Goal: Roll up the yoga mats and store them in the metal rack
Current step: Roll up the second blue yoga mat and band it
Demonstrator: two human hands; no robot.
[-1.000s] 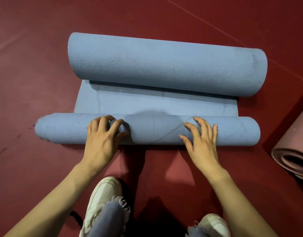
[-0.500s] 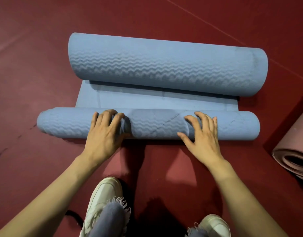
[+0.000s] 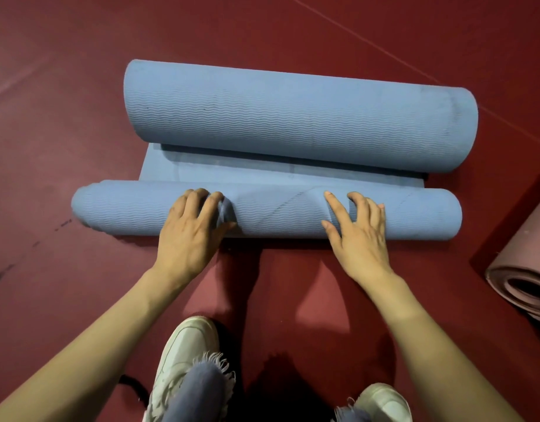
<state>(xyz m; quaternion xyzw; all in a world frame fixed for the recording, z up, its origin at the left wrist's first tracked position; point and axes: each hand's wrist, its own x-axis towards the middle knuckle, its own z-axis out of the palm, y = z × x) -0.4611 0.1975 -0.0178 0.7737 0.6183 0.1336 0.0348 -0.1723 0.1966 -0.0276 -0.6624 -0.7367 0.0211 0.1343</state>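
Observation:
A blue yoga mat lies on the red floor with both ends rolled. The thin near roll and the thick far roll are joined by a narrow flat strip. My left hand sits on the near roll left of centre, its fingers curled over the top and digging a dent into the foam, thumb on the near side. My right hand presses on the same roll right of centre, with the fingers spread and fairly straight across the top. No metal rack is in view.
A rolled pink mat lies at the right edge with its open end facing me. My two white shoes stand close behind the near roll. Red floor surrounds the mat.
The near roll has moved away from me toward the thick roll, and the flat strip between them has narrowed. Both hands travelled forward with it.

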